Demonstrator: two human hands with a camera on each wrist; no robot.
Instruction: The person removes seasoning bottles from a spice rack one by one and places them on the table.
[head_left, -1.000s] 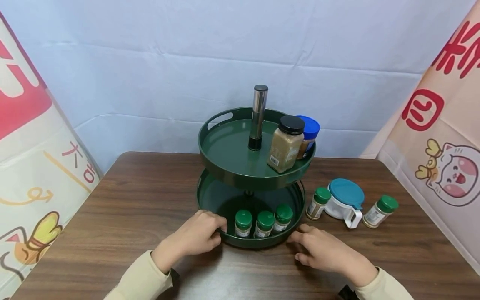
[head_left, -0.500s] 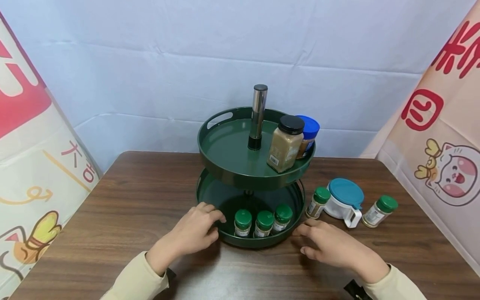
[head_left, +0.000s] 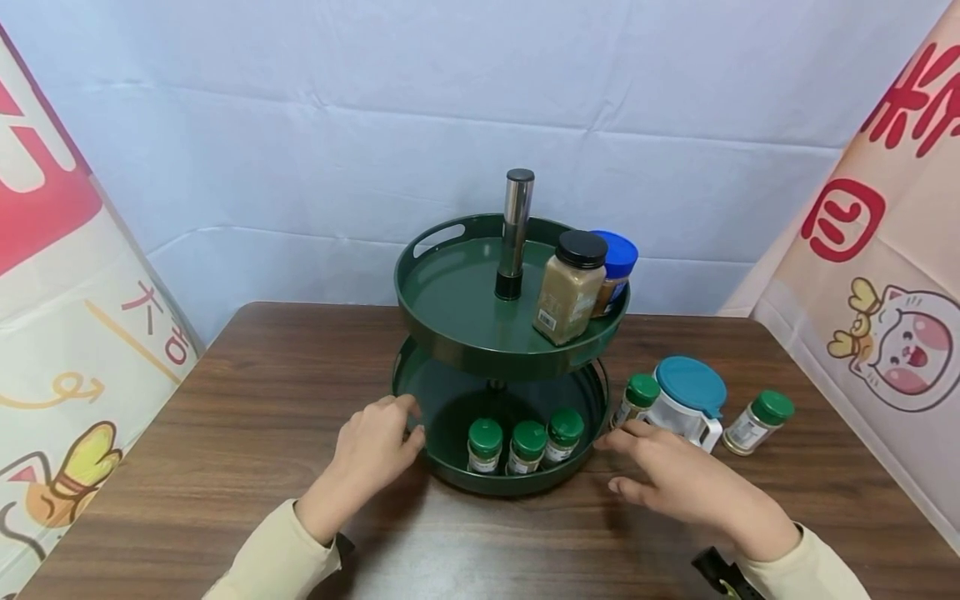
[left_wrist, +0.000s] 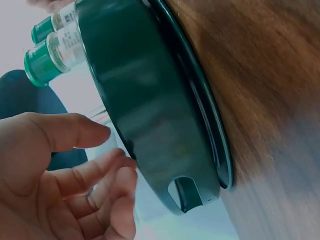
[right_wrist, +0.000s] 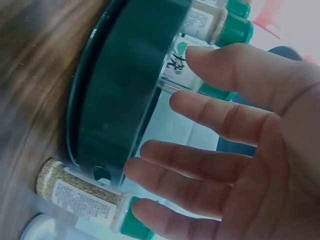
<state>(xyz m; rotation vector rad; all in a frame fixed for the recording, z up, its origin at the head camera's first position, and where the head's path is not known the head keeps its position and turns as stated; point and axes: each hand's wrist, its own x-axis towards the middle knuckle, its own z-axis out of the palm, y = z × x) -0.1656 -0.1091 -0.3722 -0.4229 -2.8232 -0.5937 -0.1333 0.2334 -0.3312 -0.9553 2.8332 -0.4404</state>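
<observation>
A green two-tier rotating tray has three green-capped spice jars (head_left: 528, 446) on its lower tier (head_left: 498, 486). My left hand (head_left: 375, 446) is at the left side of that tier, fingers loosely bent and fingertips right at the rim. In the left wrist view, thumb and fingers are apart with nothing between them. My right hand (head_left: 675, 479) lies to the right of the lower tier, its index fingertip near the rim and its fingers relaxed and spread in the right wrist view. A green-capped jar (right_wrist: 85, 195) stands close by those fingers.
On the upper tier (head_left: 465, 292) are a black-capped jar (head_left: 570, 292) and a blue-capped jar (head_left: 618, 258), beside the metal post (head_left: 516, 233). On the table at right stand a white pot with a blue lid (head_left: 690, 385) and another green-capped jar (head_left: 757, 423).
My left hand has drawn back leftward from inside the lower tier to its left rim. My right hand has shifted slightly up and right. Tray and jars look unmoved.
</observation>
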